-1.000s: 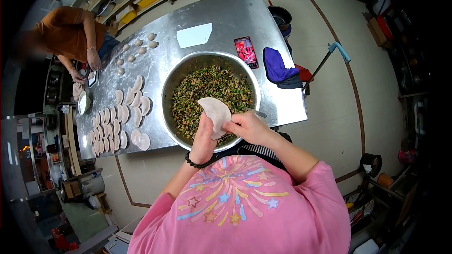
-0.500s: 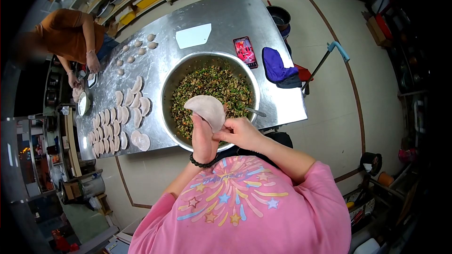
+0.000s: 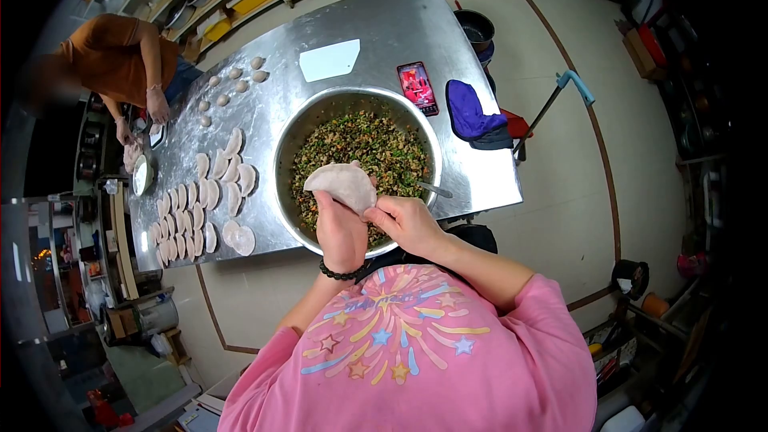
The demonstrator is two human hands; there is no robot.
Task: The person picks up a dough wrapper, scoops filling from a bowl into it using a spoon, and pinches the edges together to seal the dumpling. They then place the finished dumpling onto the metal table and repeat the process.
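Observation:
A half-moon dumpling (image 3: 340, 182) lies across the fingers of my left hand (image 3: 340, 236), thumb on its near side. The fingers of my right hand (image 3: 406, 222) pinch its right-hand corner. Both hands are over the near rim of a big steel bowl (image 3: 281, 192) full of chopped filling (image 3: 368, 140) with green and orange bits. A spoon (image 3: 436, 190) rests in the bowl, its handle over the right rim. To the left, rows of finished dumplings (image 3: 186, 220) lie on the steel table, with round wrappers (image 3: 242, 240) near its front edge.
Across the steel table (image 3: 392, 28), a person in an orange top (image 3: 120, 56) works at the far left. Several dough balls (image 3: 236, 74), a white board (image 3: 330, 61), a phone (image 3: 417, 88) and a purple cloth (image 3: 474, 112) lie on it. A small bowl (image 3: 142, 174) stands at the left edge.
The dumpling has tilted flatter and moved slightly left in my left hand. My right fingers have stayed at its right end.

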